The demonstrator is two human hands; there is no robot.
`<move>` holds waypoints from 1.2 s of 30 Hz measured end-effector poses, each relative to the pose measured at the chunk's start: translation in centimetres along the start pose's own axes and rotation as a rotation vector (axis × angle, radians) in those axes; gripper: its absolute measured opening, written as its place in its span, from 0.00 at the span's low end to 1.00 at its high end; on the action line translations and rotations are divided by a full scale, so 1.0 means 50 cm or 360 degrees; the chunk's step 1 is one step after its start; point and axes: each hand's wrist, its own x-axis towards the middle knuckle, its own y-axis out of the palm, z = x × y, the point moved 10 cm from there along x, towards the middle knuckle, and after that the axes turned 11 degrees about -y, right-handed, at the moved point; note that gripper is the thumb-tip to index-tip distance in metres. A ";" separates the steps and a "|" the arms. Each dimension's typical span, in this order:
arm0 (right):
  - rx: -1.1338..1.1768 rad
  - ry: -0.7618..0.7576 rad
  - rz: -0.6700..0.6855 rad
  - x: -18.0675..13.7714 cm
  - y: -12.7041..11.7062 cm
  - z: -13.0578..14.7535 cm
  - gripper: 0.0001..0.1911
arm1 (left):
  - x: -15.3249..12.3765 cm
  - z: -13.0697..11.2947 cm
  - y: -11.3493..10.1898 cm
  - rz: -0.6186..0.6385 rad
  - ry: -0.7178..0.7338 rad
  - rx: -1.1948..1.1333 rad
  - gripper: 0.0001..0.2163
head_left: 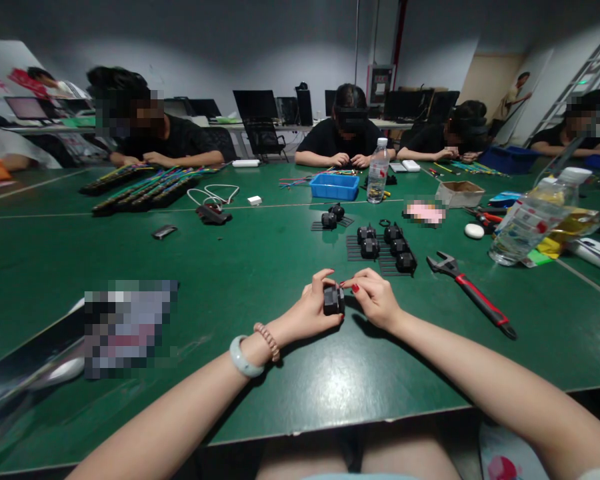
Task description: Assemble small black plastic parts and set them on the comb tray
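Just above the green table, my left hand (316, 301) is closed around a chunky black plastic fitting (333, 301), thumb below and fingers above. A jade-like bangle and a beaded bracelet circle that wrist. My right hand (375, 297) is at the fitting's right side, index finger and thumb pinched against its edge. What may be between those fingertips is too small to make out. Beyond my hands stand several similar black fittings (370, 247), arranged in rows with thin black strips under them. A small black ring (385, 223) lies behind them.
An adjustable wrench (473, 293) with red-and-black handle lies to the right. Past it a clear bottle (527, 223) leans, near a white round case (474, 231). A blue tray (335, 187) and upright bottle (378, 172) stand farther back. Co-workers sit opposite; wire bundles (150, 190) lie far left.
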 end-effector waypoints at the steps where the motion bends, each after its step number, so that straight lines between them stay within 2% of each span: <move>1: -0.0004 0.0002 0.0001 0.000 0.000 0.000 0.16 | 0.000 0.000 0.000 -0.0003 -0.0001 -0.0003 0.38; 36: -0.0083 0.0118 0.0047 -0.004 0.008 -0.022 0.16 | 0.000 -0.010 0.000 0.0028 -0.0001 0.0023 0.37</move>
